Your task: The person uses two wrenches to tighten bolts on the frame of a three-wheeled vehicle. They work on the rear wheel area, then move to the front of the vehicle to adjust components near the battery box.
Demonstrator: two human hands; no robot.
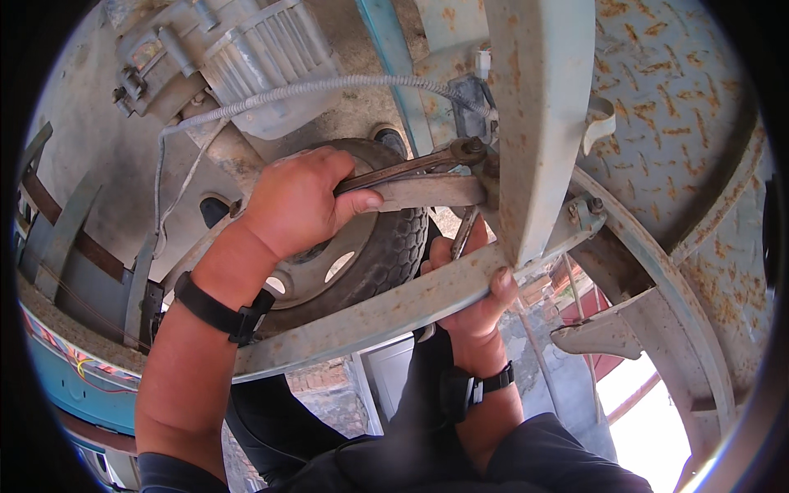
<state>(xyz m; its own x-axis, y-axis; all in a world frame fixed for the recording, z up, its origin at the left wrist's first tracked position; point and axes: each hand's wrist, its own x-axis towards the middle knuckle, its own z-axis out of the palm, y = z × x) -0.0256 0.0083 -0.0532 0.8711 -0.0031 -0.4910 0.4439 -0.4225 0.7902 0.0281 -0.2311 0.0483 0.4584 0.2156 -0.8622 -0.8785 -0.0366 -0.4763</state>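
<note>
My left hand grips a worn wrench, its thumb pressed along the near side. The wrench's ring end sits over a bolt or nut at the spring bracket, just left of the upright grey beam. Directly beneath the wrench runs a flat leaf spring. My right hand reaches up from below the long frame rail, thumb against the rail's near side. Its fingers curl up beyond the rail around a slim metal tool, partly hidden, whose kind I cannot make out.
A tyre on a pale rim stands behind the rail. A ribbed grey conduit arches past a finned metal housing. Rusty tread plate lies at right, with a curved frame member below. Someone's shoes show beyond the tyre.
</note>
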